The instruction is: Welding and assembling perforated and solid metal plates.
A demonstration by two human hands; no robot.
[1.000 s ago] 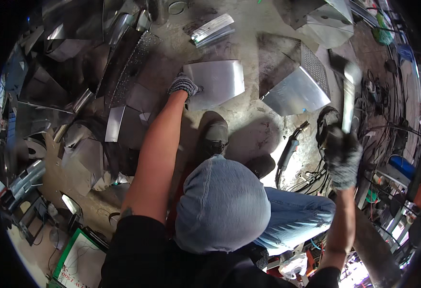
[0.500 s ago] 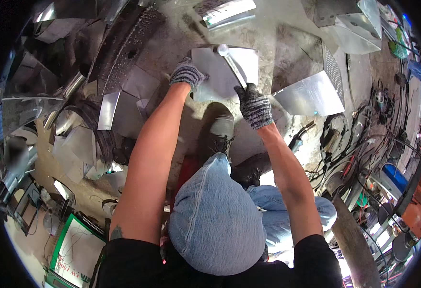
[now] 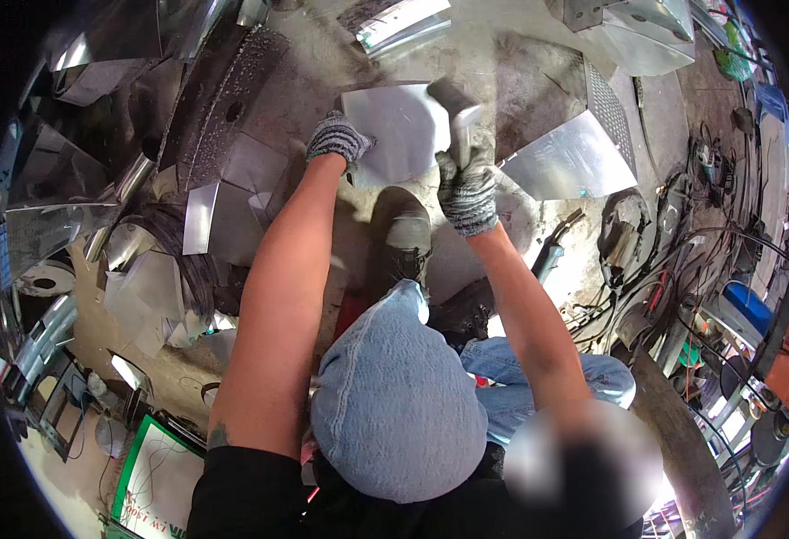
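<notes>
A flat piece of grey sheet metal [image 3: 387,130] lies in front of me on the floor. My left hand [image 3: 335,141], in a striped knit glove, grips its left edge with the thumb over the top. My right hand [image 3: 469,193], gloved alike, is closed round the handle of a hammer [image 3: 464,133]. The hammer stands tilted up toward me at the sheet's right edge, its head slightly blurred. Whether it touches the sheet I cannot tell. Below the sheet is my dark boot [image 3: 405,232].
Right of the hammer sits a bent sheet-metal piece [image 3: 574,163]; a metal box shape [image 3: 651,40] stands farther back. A dark, rough metal beam [image 3: 219,103] and scrap sheets crowd the left. Cables [image 3: 673,269] tangle at right, near a hand tool [image 3: 552,247] on the floor.
The hammer, stretched over the sheet before, has swung up and to the right, its head now off toward the right edge. My left hand keeps its grip. The view has shifted slightly.
</notes>
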